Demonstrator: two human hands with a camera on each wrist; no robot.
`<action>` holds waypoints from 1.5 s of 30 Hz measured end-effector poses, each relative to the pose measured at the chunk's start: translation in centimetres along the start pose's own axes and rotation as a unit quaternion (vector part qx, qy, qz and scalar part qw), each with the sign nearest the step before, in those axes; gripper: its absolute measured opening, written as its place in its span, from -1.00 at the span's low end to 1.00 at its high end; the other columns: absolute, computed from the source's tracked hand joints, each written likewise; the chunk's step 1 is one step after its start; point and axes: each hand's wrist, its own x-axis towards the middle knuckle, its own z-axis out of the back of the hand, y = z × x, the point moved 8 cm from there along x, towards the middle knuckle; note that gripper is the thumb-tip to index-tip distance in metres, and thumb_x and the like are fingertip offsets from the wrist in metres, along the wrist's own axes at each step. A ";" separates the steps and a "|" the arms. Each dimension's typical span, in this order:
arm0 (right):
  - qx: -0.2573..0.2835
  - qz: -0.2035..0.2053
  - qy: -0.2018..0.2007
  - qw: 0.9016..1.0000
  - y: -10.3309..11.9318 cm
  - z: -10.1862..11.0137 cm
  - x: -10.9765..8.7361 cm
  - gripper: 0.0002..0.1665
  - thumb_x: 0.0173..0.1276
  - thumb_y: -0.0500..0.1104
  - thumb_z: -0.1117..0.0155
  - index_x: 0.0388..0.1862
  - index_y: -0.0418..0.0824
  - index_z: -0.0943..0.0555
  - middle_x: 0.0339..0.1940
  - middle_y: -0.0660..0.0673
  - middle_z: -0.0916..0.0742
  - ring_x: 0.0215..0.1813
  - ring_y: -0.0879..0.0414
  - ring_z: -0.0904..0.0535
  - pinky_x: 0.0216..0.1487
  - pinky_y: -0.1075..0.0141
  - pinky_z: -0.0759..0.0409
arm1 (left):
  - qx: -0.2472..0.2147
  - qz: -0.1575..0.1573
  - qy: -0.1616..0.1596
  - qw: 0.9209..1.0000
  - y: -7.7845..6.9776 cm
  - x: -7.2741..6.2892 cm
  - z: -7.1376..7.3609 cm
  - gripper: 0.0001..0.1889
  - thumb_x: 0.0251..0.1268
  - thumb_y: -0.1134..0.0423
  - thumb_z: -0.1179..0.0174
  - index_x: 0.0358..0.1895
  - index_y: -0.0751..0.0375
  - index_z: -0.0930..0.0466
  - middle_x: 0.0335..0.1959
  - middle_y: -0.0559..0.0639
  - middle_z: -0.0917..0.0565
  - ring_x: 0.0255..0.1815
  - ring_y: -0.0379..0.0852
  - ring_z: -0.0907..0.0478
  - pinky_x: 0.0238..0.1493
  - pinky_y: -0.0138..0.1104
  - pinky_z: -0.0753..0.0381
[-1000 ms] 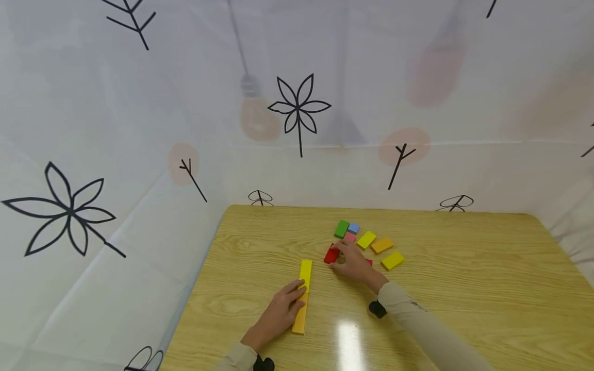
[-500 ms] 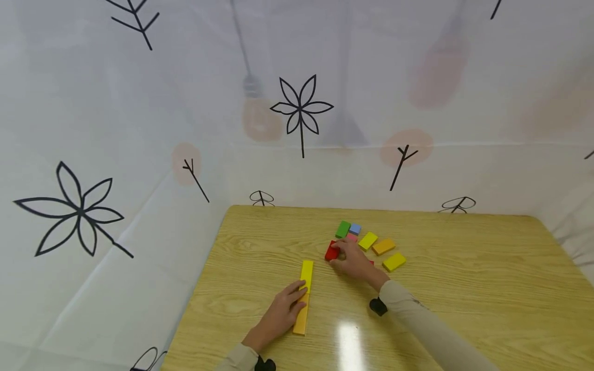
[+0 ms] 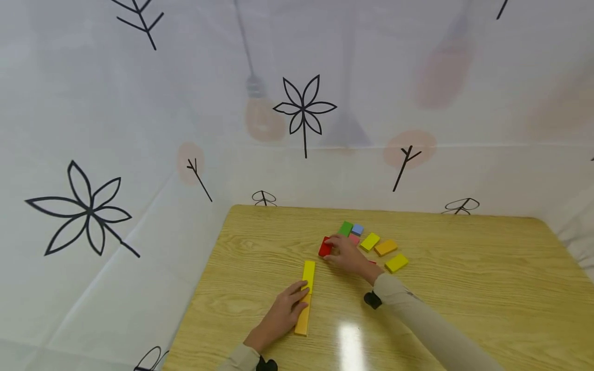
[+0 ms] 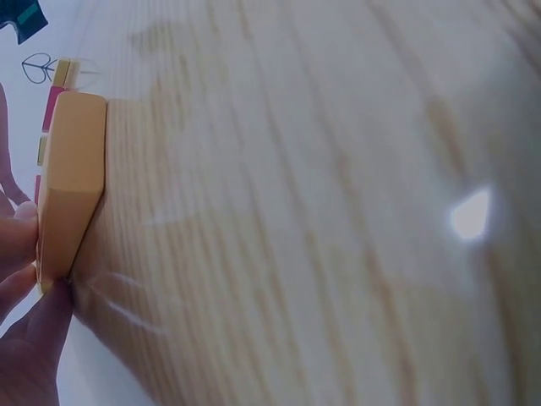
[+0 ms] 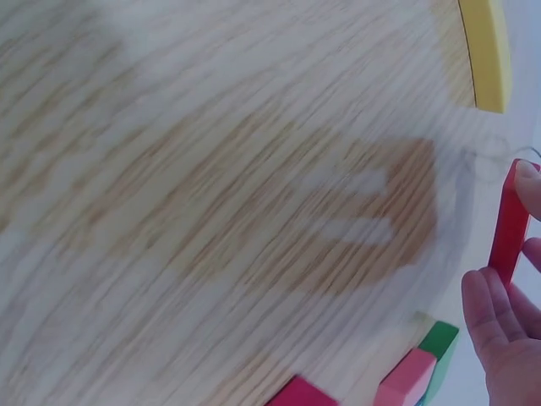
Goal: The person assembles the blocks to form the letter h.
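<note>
In the head view, the right grip is covering parts of a red block and a pink block, plus all but a sliver of a second red block. The left grip is hiding parts of a yellow block and an orange block. Both sleeves and the near edge of the worktop are running out of view. In the left wrist view, the orange block is masking parts of the small blocks beyond it, and a dark green thing is being cut off by the far left corner, showing too little to identify
</note>
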 end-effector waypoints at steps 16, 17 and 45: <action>0.014 0.008 0.016 1.000 0.8 -1.1 1.0 -0.52 0.22 -0.19 -0.39 0.07 -0.41 -0.56 0.11 -0.32 -0.54 0.01 -0.13 -0.52 0.01 0.05 -0.56 | -0.012 0.002 0.016 1.000 0.0 0.2 -0.1 -0.59 0.47 0.25 0.00 0.29 0.34 -0.40 0.36 0.10 -0.31 0.36 0.05 -0.27 0.22 -0.14 -0.42; 0.012 0.010 0.018 1.000 0.9 -1.2 1.1 -0.53 0.23 -0.18 -0.38 0.07 -0.40 -0.57 0.11 -0.32 -0.54 0.00 -0.12 -0.52 0.00 0.06 -0.56 | -0.012 0.001 0.016 1.000 0.0 0.2 -0.1 -0.59 0.47 0.25 0.01 0.29 0.34 -0.39 0.36 0.11 -0.31 0.36 0.05 -0.27 0.22 -0.13 -0.42; 0.024 0.021 0.081 0.996 1.9 -3.7 2.0 -0.70 0.31 -0.30 -0.26 0.00 -0.41 -0.61 0.18 -0.39 -0.49 0.18 -0.25 -0.43 0.13 -0.02 -0.49 | -0.012 0.000 0.010 1.000 0.5 0.1 -0.1 -0.59 0.47 0.25 0.01 0.29 0.36 -0.40 0.36 0.10 -0.31 0.36 0.05 -0.27 0.22 -0.15 -0.41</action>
